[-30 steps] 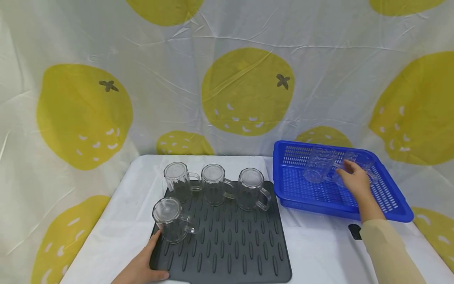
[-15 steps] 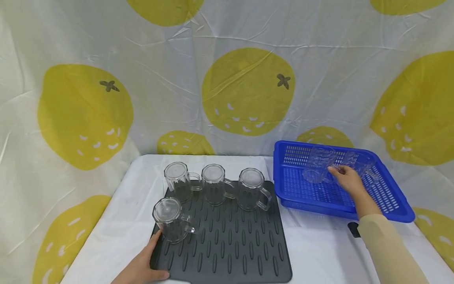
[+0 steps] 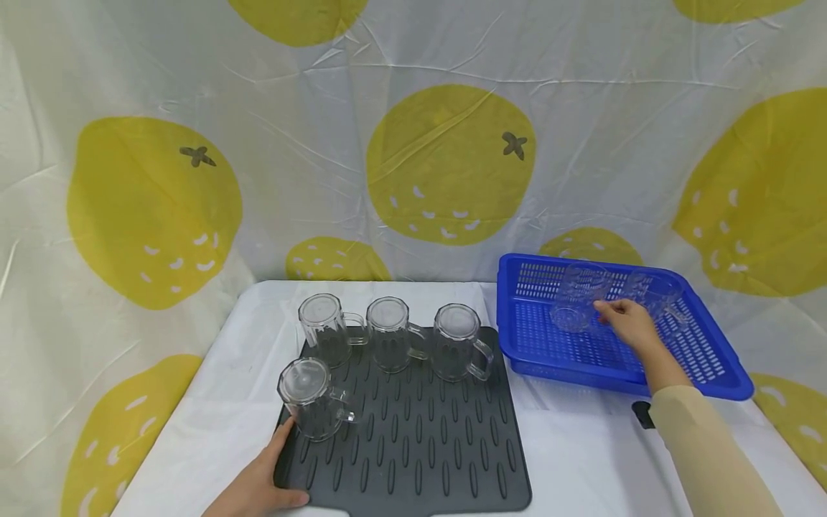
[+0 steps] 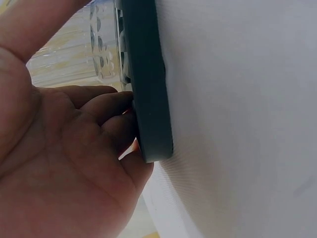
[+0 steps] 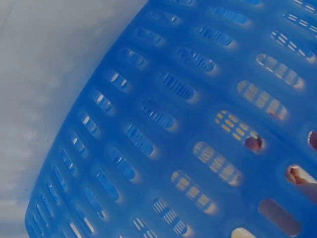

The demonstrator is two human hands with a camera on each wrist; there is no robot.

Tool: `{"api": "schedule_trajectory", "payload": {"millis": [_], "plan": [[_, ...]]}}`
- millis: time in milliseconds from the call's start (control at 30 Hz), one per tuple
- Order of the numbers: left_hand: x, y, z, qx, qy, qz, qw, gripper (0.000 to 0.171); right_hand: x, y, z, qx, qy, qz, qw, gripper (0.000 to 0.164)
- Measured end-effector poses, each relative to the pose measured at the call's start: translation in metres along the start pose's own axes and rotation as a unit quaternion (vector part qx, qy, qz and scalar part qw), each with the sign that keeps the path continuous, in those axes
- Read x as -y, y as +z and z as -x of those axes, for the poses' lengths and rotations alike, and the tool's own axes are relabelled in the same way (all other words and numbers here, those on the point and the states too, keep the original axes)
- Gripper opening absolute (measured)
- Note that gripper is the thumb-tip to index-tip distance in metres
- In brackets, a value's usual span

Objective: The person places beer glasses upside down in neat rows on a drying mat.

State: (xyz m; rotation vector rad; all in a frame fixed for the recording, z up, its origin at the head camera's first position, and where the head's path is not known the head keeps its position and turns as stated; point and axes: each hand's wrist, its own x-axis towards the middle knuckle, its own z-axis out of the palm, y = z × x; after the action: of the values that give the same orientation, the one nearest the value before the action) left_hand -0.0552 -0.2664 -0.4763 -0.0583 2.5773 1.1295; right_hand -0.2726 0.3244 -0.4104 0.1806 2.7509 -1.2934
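Inside the blue basket [image 3: 543,359] at the right, clear glass mugs lie on their sides. My right hand [image 3: 633,327] reaches over its front edge and pinches the handle side of one glass mug [image 3: 577,291]; the grip itself is partly hidden. A second glass mug [image 3: 662,298] lies just behind that hand. At the left, my left hand [image 3: 261,477] rests along the side of the dark ribbed drying mat [image 3: 420,445], fingertips against its edge [image 4: 148,114]. Those fingertips come close to the nearest upside-down mug [image 3: 313,402].
Three more upside-down mugs stand in a row along the mat's back, among them the middle mug [image 3: 389,334]. A white cloth [image 3: 568,452] covers the table, and a lemon-print curtain [image 3: 310,143] hangs behind. The right wrist view is filled by the basket's slotted wall [image 5: 148,84].
My right hand has shifted left within the basket, to the left mug's handle side, and its fingers have closed. The left hand and the mugs on the mat stay as they were.
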Motion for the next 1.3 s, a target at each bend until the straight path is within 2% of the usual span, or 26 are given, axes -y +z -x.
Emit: {"api": "schedule_trajectory", "payload": {"millis": [200,567,900,1067,1167,1300], "plan": [[-0.002,0.0,0.0,-0.001,-0.009,0.002,1.0,0.124,0.0,0.0,0.001,-0.009,0.0,-0.013,1.0,0.077],[-0.001,0.001,0.001,-0.006,-0.013,0.003,0.9999,0.125,0.002,0.0,0.005,-0.091,-0.007,-0.066,0.994,0.057],[-0.004,0.003,0.002,-0.016,-0.032,0.0,0.9994,0.124,0.001,-0.004,0.007,-0.101,-0.02,-0.085,0.991,0.05],[-0.004,0.003,0.001,-0.012,-0.025,-0.004,0.9996,0.122,0.001,-0.006,0.01,-0.106,-0.035,-0.137,0.984,0.039],[-0.003,0.003,0.001,-0.011,-0.023,-0.001,0.9997,0.121,0.005,-0.006,0.015,-0.122,-0.045,-0.167,0.977,0.031],[-0.004,0.003,0.0,-0.012,-0.034,0.0,0.9993,0.122,0.017,-0.002,0.025,-0.175,-0.064,-0.146,0.972,0.033]]}}
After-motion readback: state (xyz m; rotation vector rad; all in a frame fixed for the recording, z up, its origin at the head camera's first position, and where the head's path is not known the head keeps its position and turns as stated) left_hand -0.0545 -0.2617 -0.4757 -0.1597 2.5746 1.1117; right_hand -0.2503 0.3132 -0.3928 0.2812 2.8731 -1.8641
